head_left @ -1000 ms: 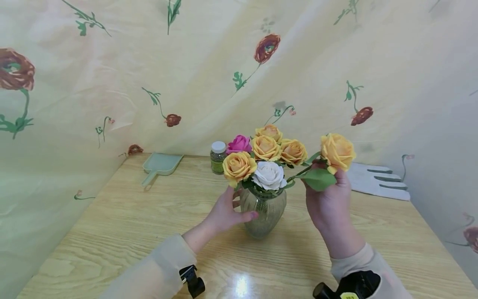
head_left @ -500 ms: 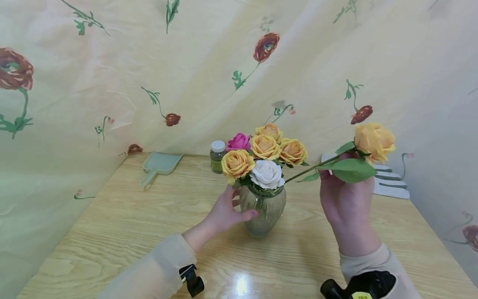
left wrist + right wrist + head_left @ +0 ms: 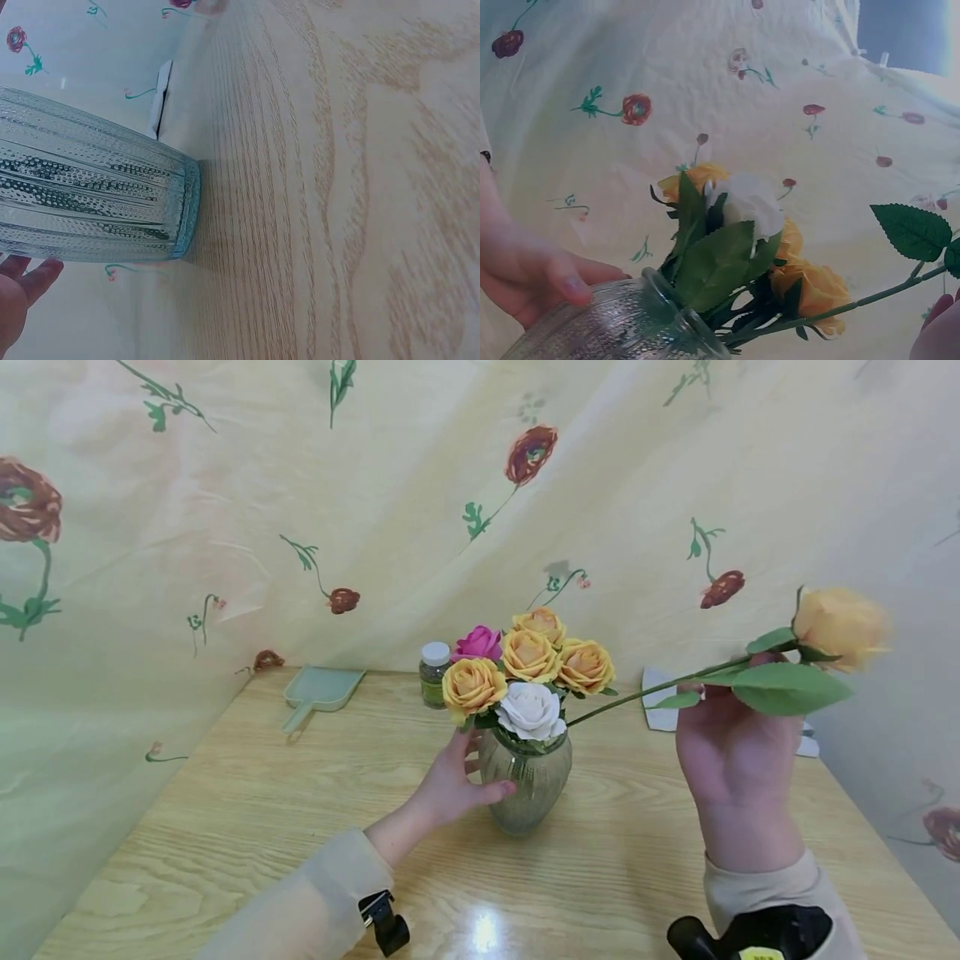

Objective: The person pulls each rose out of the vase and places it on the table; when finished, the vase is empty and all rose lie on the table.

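Observation:
A clear ribbed glass vase [image 3: 534,789] stands on the table, holding several yellow roses [image 3: 529,655], a white rose [image 3: 531,711] and a magenta rose [image 3: 477,644]. My left hand [image 3: 452,787] grips its left side, thumb in front and fingers round behind. With my right hand [image 3: 738,756] I pinch a single yellow rose [image 3: 840,628] just below its bloom. Its long green stem [image 3: 866,301] slants down left, and the lower end is still inside the vase mouth. Large green leaves [image 3: 791,688] partly cover my right fingers.
A pale green dustpan [image 3: 330,685] lies at the back left of the wooden table [image 3: 247,793]. Behind the vase stands a small jar with a white lid [image 3: 435,675]. A flat white piece [image 3: 660,703] is partly hidden behind my right hand. A flowered curtain [image 3: 405,510] hangs behind.
My right hand has moved right with the yellow rose, drawing more of its stem out of the vase, which now leans nearly sideways. My left hand stays on the vase.

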`<state>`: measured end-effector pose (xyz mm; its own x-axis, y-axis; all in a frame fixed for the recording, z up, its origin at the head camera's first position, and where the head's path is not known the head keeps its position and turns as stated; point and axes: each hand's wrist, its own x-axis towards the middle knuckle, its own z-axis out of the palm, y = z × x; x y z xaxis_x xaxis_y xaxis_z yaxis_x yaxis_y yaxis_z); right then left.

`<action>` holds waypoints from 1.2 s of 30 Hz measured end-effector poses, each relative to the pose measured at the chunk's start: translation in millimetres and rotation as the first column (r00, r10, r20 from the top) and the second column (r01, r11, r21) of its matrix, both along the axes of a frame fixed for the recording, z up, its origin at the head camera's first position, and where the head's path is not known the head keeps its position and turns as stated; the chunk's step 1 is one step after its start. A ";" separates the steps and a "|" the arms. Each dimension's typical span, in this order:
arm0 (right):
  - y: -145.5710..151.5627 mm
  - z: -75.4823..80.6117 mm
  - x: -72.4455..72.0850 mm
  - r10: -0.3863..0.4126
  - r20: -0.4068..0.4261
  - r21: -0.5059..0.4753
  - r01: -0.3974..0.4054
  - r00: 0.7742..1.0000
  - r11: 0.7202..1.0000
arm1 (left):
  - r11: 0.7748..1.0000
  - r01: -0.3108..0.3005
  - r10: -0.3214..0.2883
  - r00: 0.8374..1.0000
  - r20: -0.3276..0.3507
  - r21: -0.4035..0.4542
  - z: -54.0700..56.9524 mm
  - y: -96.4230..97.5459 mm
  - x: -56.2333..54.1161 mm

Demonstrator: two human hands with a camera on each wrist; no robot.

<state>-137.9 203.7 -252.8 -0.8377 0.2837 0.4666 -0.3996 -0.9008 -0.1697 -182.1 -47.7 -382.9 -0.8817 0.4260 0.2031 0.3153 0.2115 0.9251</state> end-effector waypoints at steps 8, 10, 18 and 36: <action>10.7 -9.1 0.2 0.088 -0.003 -0.068 -0.088 0.996 0.994 | 1.000 -0.002 0.002 1.000 -0.003 0.006 -0.7 -1.3 0.8; 12.3 -13.4 1.6 0.095 0.011 -0.097 -0.093 0.995 0.991 | 1.000 -0.004 0.004 1.000 -0.002 0.008 -1.3 -1.3 0.7; 28.5 -27.3 4.1 0.179 0.061 -0.275 -0.156 0.982 0.949 | 1.000 0.003 -0.003 1.000 0.013 0.015 -2.6 -0.9 0.6; 82.6 -44.2 10.0 0.157 0.250 -0.433 -0.034 0.955 0.901 | 1.000 -0.006 0.006 1.000 -0.018 0.000 -1.0 0.7 0.6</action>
<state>-127.9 286.3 -297.0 -0.9469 0.3134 0.0714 -0.3012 -0.9427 0.1434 -181.6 -47.0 -383.9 -0.8803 0.4208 0.2189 0.3308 0.2139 0.9191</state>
